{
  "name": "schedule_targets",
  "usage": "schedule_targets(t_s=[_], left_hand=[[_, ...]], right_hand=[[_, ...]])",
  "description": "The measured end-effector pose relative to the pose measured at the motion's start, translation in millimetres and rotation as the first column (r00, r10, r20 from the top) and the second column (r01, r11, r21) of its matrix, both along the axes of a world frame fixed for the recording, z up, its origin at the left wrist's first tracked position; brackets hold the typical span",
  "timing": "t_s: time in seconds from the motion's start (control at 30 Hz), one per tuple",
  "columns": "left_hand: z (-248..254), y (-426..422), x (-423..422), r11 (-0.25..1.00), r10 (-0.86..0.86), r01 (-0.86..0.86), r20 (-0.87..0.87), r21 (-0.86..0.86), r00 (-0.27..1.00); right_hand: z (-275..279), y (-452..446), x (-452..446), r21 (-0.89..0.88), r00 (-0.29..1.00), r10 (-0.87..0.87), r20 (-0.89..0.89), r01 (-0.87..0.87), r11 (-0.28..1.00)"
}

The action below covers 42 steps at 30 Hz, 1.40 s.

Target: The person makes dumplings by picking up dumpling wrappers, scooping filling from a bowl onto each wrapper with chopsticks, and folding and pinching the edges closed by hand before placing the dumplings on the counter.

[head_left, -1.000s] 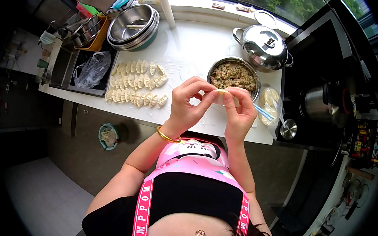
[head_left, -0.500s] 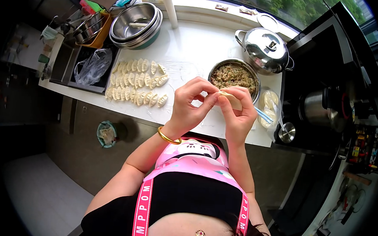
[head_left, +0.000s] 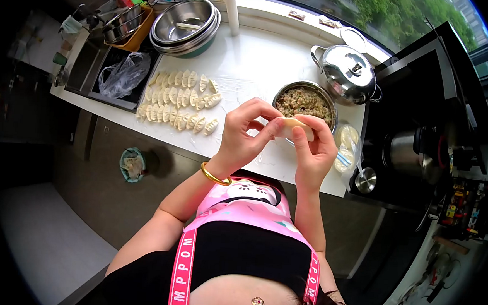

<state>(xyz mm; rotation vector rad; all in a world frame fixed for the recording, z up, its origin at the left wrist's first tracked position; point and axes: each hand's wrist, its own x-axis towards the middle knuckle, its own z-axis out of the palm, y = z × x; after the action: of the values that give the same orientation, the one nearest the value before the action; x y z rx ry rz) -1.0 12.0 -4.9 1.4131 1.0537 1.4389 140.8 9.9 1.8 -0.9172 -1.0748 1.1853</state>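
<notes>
Down the left pink strap, white capitals read OMPPOM; the right strap shows PPOM. Above the counter, the left hand pinches one end of a pale dough wrapper between thumb and fingers, and the right hand, fingers curved, grips its other end, close by the bowl of filling.

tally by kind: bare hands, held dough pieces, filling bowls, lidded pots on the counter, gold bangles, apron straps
Hands (left hand, right hand): 2
Dough piece: 1
Filling bowl: 1
Lidded pot: 1
Gold bangle: 1
Apron straps: 2
Total: 8
</notes>
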Motion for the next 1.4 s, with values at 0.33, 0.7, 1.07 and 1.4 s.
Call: schedule_targets(t_s=[0.33,0.7,1.07,1.4], left_hand=[[-1,2,2,0.998,0.03,-0.023,-0.106,0.064,0.994],[3,0,0,0.999,0.039,-0.038,-0.032,0.034,0.999],[4,-6,0,0.979,0.107,-0.068,-0.203,0.193,0.973],[2,-8,0,0.981,0.112,-0.08,-0.181,0.175,0.977]], right_hand=[[-15,-3,7,0.071,1.0,-0.006,-0.021,0.007,0.997],[-9,-3,10,0.018,0.995,-0.008,-0.098,0.01,1.0],[-10,-7,4,0.004,0.997,-0.067,-0.036,0.067,0.998],[-11,-11,3,0.063,0.995,-0.098,0.001,0.098,0.993]])
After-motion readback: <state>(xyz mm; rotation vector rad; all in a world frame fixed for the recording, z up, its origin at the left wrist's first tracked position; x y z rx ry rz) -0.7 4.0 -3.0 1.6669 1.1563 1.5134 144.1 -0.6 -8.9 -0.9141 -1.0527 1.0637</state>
